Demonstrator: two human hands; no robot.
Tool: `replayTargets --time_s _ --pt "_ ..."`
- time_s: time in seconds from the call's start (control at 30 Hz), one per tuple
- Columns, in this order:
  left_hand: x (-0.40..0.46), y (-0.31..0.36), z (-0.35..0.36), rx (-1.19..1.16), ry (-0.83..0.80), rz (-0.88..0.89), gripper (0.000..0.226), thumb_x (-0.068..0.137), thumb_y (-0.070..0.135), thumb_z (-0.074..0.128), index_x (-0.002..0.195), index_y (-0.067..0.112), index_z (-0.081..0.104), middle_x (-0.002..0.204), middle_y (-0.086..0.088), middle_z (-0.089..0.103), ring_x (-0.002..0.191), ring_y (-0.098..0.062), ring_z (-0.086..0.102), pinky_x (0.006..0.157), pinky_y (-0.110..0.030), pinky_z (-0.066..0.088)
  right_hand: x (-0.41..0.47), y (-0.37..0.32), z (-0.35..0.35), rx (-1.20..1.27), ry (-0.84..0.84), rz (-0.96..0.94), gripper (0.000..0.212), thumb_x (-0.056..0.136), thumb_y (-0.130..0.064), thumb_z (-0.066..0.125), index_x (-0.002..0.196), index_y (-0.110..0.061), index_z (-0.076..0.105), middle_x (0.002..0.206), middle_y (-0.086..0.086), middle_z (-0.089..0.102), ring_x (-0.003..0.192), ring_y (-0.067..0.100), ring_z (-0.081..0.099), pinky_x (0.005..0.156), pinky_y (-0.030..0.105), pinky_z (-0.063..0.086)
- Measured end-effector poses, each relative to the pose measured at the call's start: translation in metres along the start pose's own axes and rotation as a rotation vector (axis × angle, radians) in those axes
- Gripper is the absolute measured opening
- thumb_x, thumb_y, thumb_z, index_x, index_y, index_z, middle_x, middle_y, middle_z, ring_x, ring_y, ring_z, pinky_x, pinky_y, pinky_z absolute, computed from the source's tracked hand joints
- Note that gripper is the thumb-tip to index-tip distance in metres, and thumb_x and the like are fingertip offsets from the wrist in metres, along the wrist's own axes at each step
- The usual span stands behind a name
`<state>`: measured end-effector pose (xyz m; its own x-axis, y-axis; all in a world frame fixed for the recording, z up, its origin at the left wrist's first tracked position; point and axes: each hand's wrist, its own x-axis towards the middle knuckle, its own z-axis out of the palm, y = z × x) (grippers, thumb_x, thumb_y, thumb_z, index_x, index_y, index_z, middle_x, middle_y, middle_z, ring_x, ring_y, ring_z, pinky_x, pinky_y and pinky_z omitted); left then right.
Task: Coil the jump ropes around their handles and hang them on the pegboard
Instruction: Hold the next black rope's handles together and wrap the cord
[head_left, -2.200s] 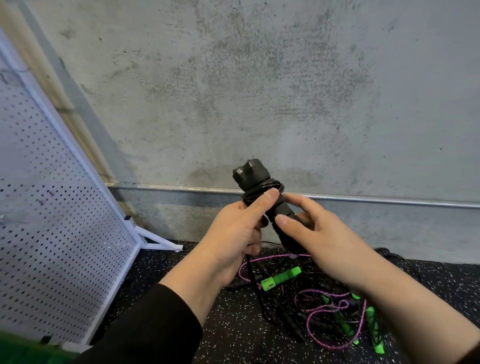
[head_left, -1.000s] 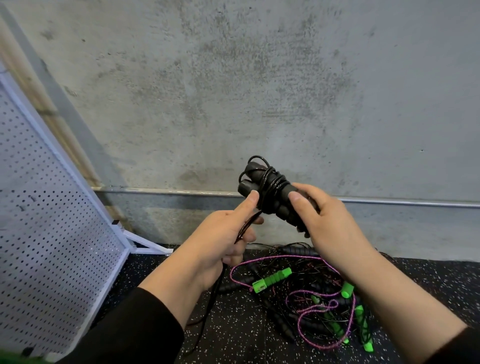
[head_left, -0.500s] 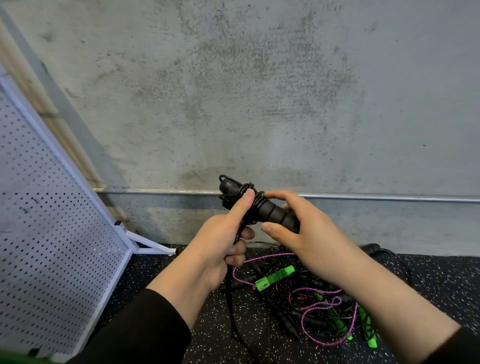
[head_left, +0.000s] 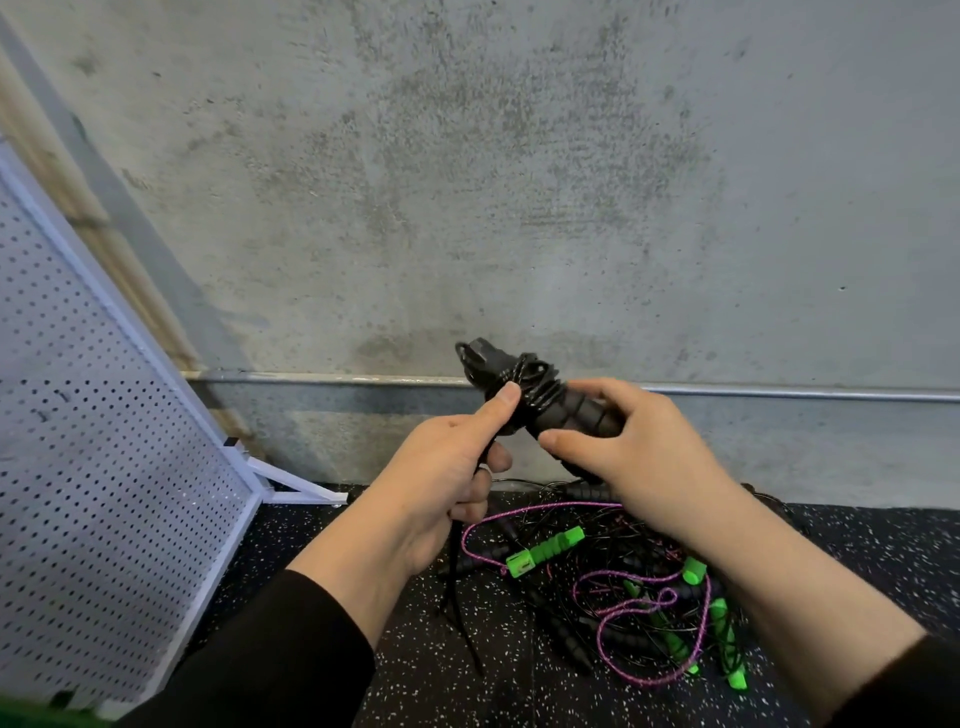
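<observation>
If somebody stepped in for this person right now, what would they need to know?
Left hand: grips the loose black cord, thumb pressing the coils.
Right hand: holds the black handles, raised in front of the wall.
Done: a few turns of cord wound near the handles' top end.
Left: wind the cord that trails to the floor, then hang the bundle on the pegboard, at the left. The tangled pile of green-handled and black ropes on the floor is not yet coiled.
</observation>
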<state>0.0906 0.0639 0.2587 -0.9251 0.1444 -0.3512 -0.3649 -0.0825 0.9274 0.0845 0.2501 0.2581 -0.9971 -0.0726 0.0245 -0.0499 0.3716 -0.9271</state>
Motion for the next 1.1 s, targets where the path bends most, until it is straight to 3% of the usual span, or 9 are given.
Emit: replayTargets --time_s 0.07,0.2,0.33,0.43,0.53,0.67,0.8,0.9,1.1 --pt "0.000 0.000 0.001 0.000 0.014 0.005 0.052 0.084 0.063 0.068 0.100 0.014 0.064 0.068 0.002 0.052 0.044 -0.007 0.024 0.041 -0.022 0.020 -0.001 0.001 0.001 -0.201 0.043 -0.054 0.050 0.075 -0.038 0.087 0.119 -0.040 0.062 0.103 -0.023 0.073 0.100 -0.001 0.066 0.092 0.032 0.054" --pt "0.001 -0.003 -0.003 0.001 0.041 0.052 0.050 0.087 0.059 0.067 0.101 0.013 0.057 0.063 0.005 0.047 0.045 -0.008 0.023 0.039 -0.021 0.020 -0.009 -0.006 0.001 -0.342 0.036 -0.100 0.048 0.077 -0.044 0.084 0.119 -0.047 0.061 0.105 -0.028 0.069 0.100 -0.009 0.061 0.085 0.018 0.047" --pt "0.002 -0.001 -0.005 -0.042 0.021 0.105 0.038 0.094 0.050 0.062 0.101 0.014 0.054 0.063 0.005 0.044 0.045 -0.006 0.022 0.040 -0.020 0.020 -0.006 -0.007 -0.001 -0.019 0.021 -0.088 0.019 0.095 -0.035 0.066 0.113 -0.039 0.071 0.103 -0.024 0.074 0.101 -0.008 0.065 0.092 0.018 0.052" --pt "0.001 0.000 -0.005 -0.066 -0.006 0.144 0.032 0.095 0.047 0.061 0.094 0.017 0.051 0.064 0.005 0.044 0.046 -0.006 0.021 0.042 -0.020 0.018 -0.006 -0.011 0.004 0.509 -0.058 0.098 0.026 0.107 -0.028 0.046 0.114 -0.023 0.071 0.115 0.004 0.075 0.111 0.023 0.070 0.092 0.045 0.059" --pt "0.001 -0.001 -0.004 -0.065 -0.018 0.171 0.030 0.097 0.045 0.060 0.086 0.019 0.049 0.064 0.005 0.045 0.045 -0.006 0.023 0.042 -0.021 0.020 -0.007 -0.015 0.000 0.780 -0.188 0.355 0.029 0.104 -0.027 0.048 0.120 -0.010 0.065 0.116 0.023 0.071 0.105 0.047 0.069 0.078 0.047 0.063" --pt "-0.001 -0.001 -0.004 -0.057 -0.036 0.173 0.032 0.097 0.045 0.059 0.080 0.020 0.050 0.065 0.004 0.044 0.046 -0.006 0.023 0.043 -0.021 0.019 -0.008 -0.012 -0.007 0.840 -0.470 0.455 0.047 0.095 -0.038 0.049 0.122 -0.006 0.070 0.112 0.025 0.070 0.077 0.031 0.066 0.066 0.037 0.059" --pt "-0.001 0.001 -0.003 -0.056 -0.048 0.159 0.033 0.097 0.046 0.058 0.083 0.017 0.055 0.070 0.002 0.047 0.048 -0.008 0.021 0.047 -0.025 0.015 -0.005 -0.010 -0.005 0.730 -0.350 0.332 0.036 0.102 -0.030 0.046 0.125 -0.009 0.065 0.100 0.022 0.066 0.067 0.023 0.053 0.056 0.031 0.043" --pt "0.001 0.002 -0.002 -0.055 -0.026 0.097 0.039 0.097 0.051 0.059 0.104 0.013 0.067 0.069 0.002 0.048 0.047 -0.008 0.020 0.046 -0.024 0.014 -0.004 -0.010 0.000 0.593 -0.195 0.214 0.029 0.103 -0.022 0.050 0.129 -0.028 0.063 0.099 0.013 0.067 0.068 0.020 0.053 0.057 0.033 0.042" --pt "0.002 0.000 -0.003 -0.045 -0.012 -0.043 0.078 0.083 0.075 0.056 0.121 0.008 0.066 0.068 0.004 0.054 0.044 -0.007 0.020 0.040 -0.021 0.018 -0.005 -0.008 0.006 -0.192 -0.057 -0.108 0.049 0.101 -0.027 0.056 0.138 -0.052 0.036 0.087 -0.013 0.059 0.055 -0.001 0.050 0.055 0.014 0.038"
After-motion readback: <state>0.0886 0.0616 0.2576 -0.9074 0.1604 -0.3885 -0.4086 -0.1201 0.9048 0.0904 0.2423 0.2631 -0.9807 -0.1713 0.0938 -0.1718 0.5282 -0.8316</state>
